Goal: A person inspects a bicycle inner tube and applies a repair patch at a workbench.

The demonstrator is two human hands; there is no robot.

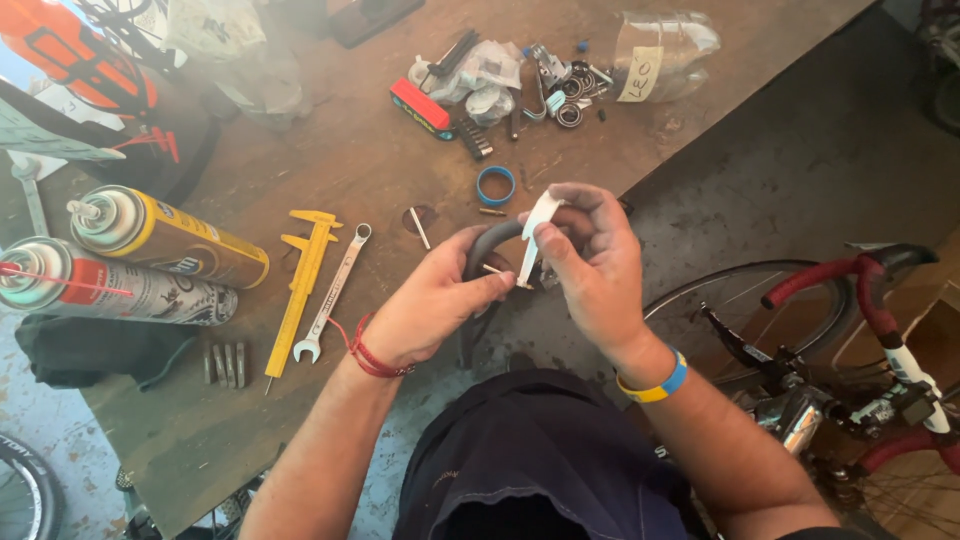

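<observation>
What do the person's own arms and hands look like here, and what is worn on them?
Both arms are bare from the wrist up as far as shown, with no sleeves and no gloves. The left hand has a thin red cord bracelet wound round the wrist. The right hand has a flat wristband, yellow with a blue section. No rings or watch show.

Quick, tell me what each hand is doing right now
Left hand: closed on a curved dark bar.
Right hand: closed, pinching a white strip against that bar.
</observation>
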